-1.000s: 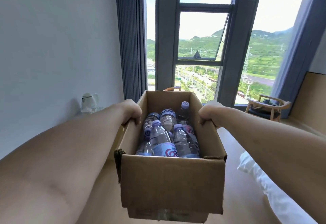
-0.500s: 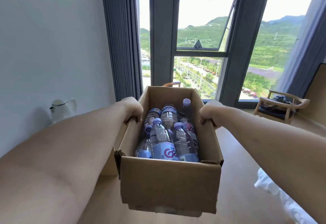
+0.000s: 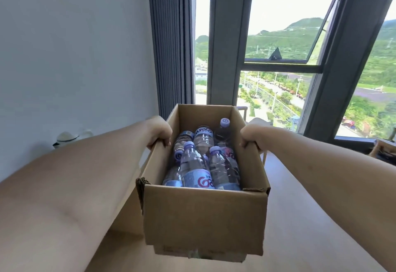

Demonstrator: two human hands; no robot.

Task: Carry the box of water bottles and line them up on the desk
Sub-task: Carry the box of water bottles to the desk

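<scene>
Cardboard box (image 3: 203, 214), loaded with bottles (image 3: 201, 160), is held in the air at centre, left hand (image 3: 159, 131) and right hand (image 3: 252, 133) each curled over a side rim; carry step in hand, and next requires a desk, not identifiable in head view.

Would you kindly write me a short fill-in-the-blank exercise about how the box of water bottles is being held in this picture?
1. The cardboard box is held by ____ hands.
2. The left hand grips the box's ____ wall.
3. The water bottles have ____ caps.
4. The white kettle shows above the ____ forearm.

Missing words: two; left; purple; left
</scene>
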